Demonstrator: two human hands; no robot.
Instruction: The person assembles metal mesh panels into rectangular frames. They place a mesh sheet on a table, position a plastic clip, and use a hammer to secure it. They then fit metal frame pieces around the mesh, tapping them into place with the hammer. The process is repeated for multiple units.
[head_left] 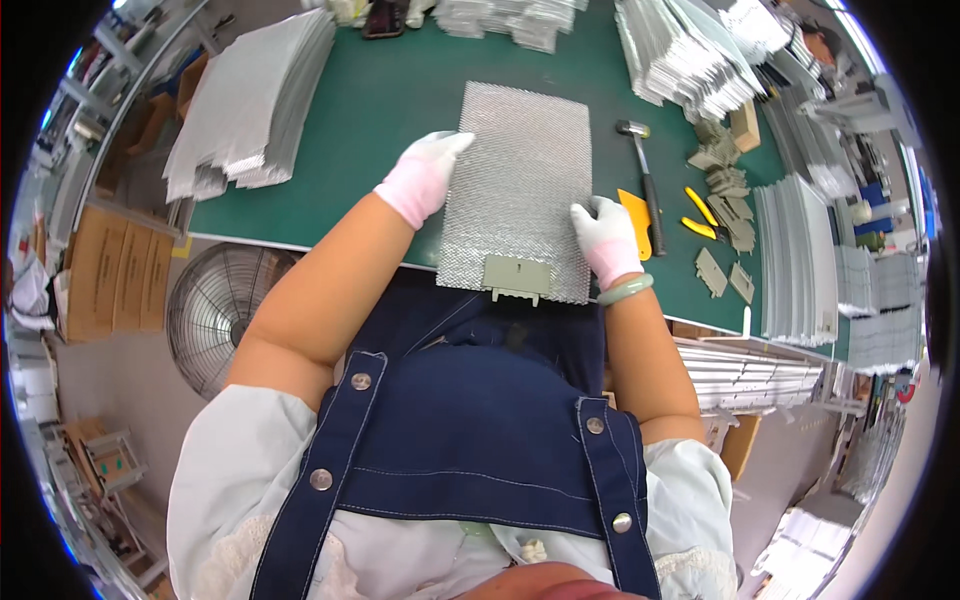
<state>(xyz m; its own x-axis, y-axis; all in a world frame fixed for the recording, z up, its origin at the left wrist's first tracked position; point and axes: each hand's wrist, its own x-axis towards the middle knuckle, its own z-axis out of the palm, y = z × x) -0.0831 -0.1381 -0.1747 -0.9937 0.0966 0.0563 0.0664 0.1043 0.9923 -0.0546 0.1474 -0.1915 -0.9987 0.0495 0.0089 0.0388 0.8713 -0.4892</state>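
A rectangular silver mesh panel (520,180) lies on the green table (390,100), its near edge hanging over the table's front. A small grey metal clip (517,278) sits on that near edge. My left hand (428,172), in a white and pink glove, rests flat on the panel's left edge. My right hand (606,238), gloved the same way, grips the panel's right edge near the lower corner. A green bangle (626,290) is on my right wrist.
A hammer (645,175), an orange scraper (638,220) and yellow-handled pliers (703,215) lie right of the panel, with several grey clips (728,190) beyond. Stacks of mesh panels stand at the left (250,100), back (690,50) and right (795,260). A floor fan (220,310) stands below the table's left.
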